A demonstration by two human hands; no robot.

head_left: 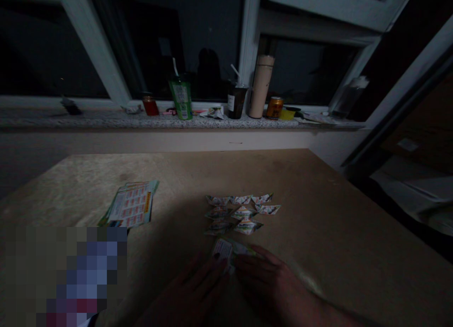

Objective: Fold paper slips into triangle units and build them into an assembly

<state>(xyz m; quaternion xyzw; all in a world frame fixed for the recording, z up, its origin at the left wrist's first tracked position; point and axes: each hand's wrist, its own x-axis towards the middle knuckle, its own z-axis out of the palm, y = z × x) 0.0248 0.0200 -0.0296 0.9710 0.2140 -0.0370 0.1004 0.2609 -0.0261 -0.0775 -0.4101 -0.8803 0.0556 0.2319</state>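
At six o'clock in the head view, a card (222, 250) lies under the fingertips of the left hand (201, 280) and the right hand (267, 275). They reach in from seven and five, open, fingers stretched out. Folded papers (247, 227) sit at twelve on the brown table (304, 190), a stack (131, 203) at ten. Beyond runs a dim sill (208, 122) below dark windows (219, 39).

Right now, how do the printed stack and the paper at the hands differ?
The printed stack lies untouched at the left; the paper has the left hand and right hand on it.
The stack's printed top is largely visible; the paper is partly hidden.
The stack looks flat; the paper looks folded, though it's dim.
Both lie on the table.
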